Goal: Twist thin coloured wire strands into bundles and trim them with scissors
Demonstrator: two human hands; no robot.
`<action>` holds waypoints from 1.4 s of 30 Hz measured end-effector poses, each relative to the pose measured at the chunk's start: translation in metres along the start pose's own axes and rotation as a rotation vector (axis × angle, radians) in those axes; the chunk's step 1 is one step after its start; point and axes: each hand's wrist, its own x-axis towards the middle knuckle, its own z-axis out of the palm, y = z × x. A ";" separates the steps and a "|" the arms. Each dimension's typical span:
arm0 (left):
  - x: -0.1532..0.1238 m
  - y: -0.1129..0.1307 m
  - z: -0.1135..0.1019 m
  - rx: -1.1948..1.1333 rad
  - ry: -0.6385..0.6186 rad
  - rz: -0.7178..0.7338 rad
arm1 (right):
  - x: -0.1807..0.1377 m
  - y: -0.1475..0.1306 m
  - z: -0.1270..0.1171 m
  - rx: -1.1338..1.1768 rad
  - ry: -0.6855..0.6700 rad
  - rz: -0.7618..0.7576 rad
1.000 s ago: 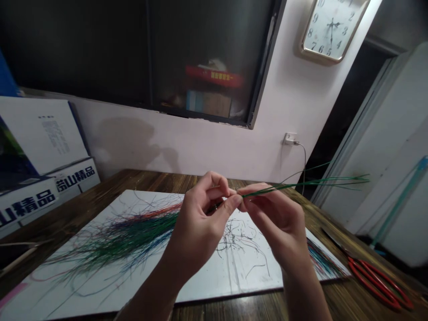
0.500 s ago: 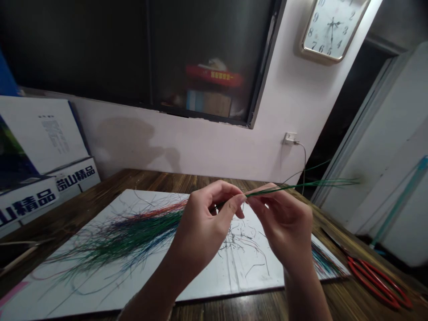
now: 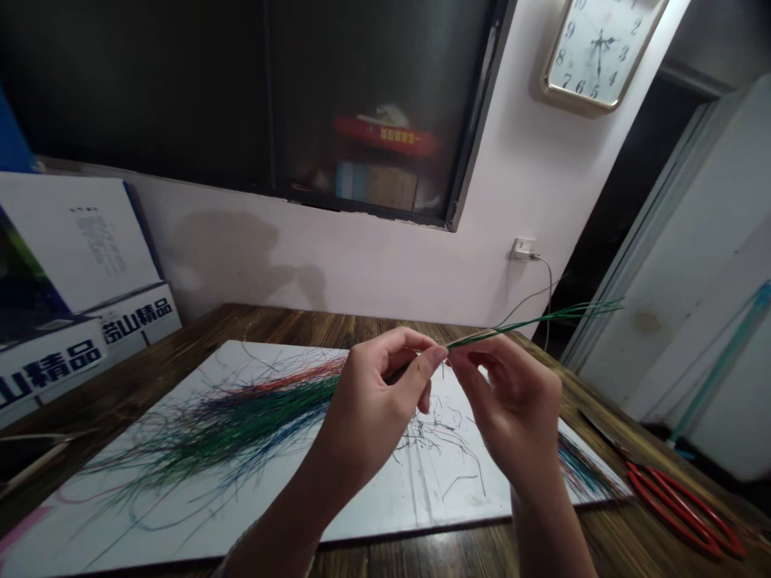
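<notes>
Thin green wires (image 3: 542,317) run as a small bundle from between my hands out to the right, with one darker strand bending away above them. My left hand (image 3: 385,393) pinches the bundle between thumb and forefinger. Right beside it, my right hand (image 3: 511,401) is closed at the same spot, thumb and fingertips together by the wires; exactly what lies between them is too small to make out. Below both hands is a white board (image 3: 373,502). On its left lies a large loose pile of green, red and blue wires (image 3: 253,417).
Short dark wire scraps (image 3: 434,433) are scattered mid-board. More coloured wires (image 3: 587,470) lie at its right end, near red-handled scissors (image 3: 680,506) on the wooden table (image 3: 482,554). White boxes (image 3: 78,249) stand at the left. A plugged socket (image 3: 523,250) is on the wall.
The free ends of the green wires have swung slightly upward and to the left. Both hands stay nearly in place, still together at the bundle.
</notes>
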 end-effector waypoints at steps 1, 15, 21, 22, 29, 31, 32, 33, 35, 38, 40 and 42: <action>0.001 0.000 0.000 -0.022 0.003 -0.001 | 0.000 0.000 0.000 -0.003 0.017 -0.020; 0.002 -0.001 0.003 -0.373 -0.077 -0.128 | 0.000 -0.009 0.002 0.124 0.007 0.010; 0.002 0.002 0.004 -0.359 -0.015 -0.169 | -0.001 -0.011 0.003 0.071 0.043 -0.030; 0.002 0.002 0.004 -0.349 -0.017 -0.166 | -0.001 -0.011 0.003 0.057 0.045 -0.036; 0.002 -0.002 0.003 -0.321 -0.019 -0.078 | 0.000 -0.012 0.001 0.123 0.005 0.013; 0.002 -0.002 0.003 -0.315 -0.021 -0.075 | 0.001 -0.012 0.000 0.158 -0.008 0.038; 0.002 -0.002 0.003 -0.312 -0.023 -0.075 | 0.001 -0.012 -0.001 0.177 -0.018 0.055; 0.002 -0.002 0.002 -0.310 -0.027 -0.075 | 0.002 -0.012 -0.002 0.196 -0.029 0.072; 0.002 -0.001 0.001 -0.307 -0.047 -0.076 | 0.002 -0.012 -0.003 0.225 -0.047 0.093; 0.003 0.000 -0.001 -0.324 -0.107 -0.103 | 0.001 -0.012 -0.005 0.219 -0.061 0.078; 0.004 0.000 -0.004 -0.353 -0.158 -0.133 | 0.001 -0.014 -0.006 0.175 -0.063 0.038; 0.005 0.000 -0.006 -0.366 -0.203 -0.164 | 0.001 -0.015 -0.007 0.133 -0.071 -0.009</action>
